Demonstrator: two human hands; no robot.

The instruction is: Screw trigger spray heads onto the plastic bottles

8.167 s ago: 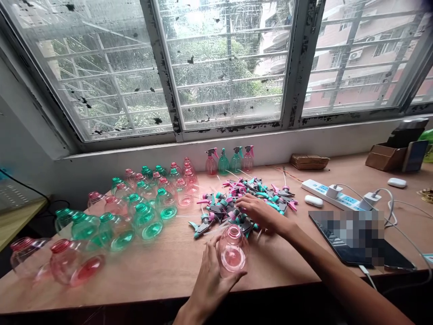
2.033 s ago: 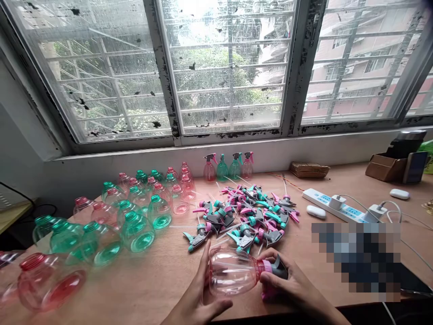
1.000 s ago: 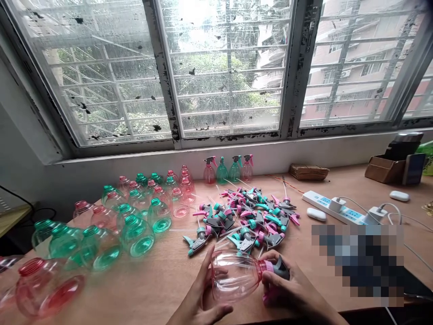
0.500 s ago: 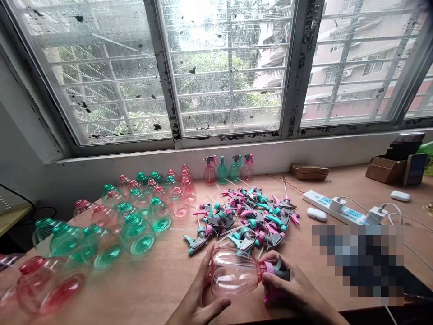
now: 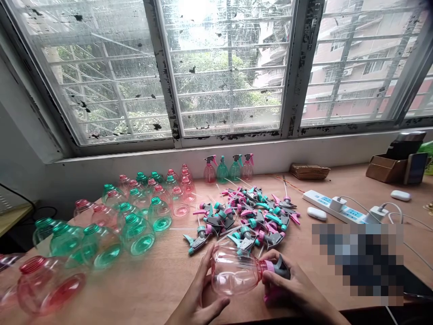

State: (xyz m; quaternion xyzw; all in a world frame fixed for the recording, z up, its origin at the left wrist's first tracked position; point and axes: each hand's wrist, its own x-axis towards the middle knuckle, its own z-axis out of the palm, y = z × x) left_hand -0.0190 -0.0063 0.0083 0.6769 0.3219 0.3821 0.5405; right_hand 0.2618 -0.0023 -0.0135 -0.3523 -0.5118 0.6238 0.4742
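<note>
Pink bottle (image 5: 235, 275): on its side by the bench's (image 5: 142, 289) near edge, spray head (image 5: 281, 268) at its mouth
Left hand (image 5: 200, 291): broad curl around the base, seemingly bracing it
Right hand (image 5: 297, 284): closed around the spray head, probably for turning against that brace
Spray-head heap (image 5: 257, 219): mid-bench, within reach; about eight seconds earlier the right hand was in it, the bottle mouth-up

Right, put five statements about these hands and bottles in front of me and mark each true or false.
1. The right hand grips a spray head at the neck of a pink bottle. True.
2. That bottle stands upright. False: it is on its side.
3. Four bottles with spray heads stand by the back wall. True.
4. The open bottles on the left are all green. False: pink ones stand among them.
5. Loose spray heads lie beyond the hands. True.
</note>
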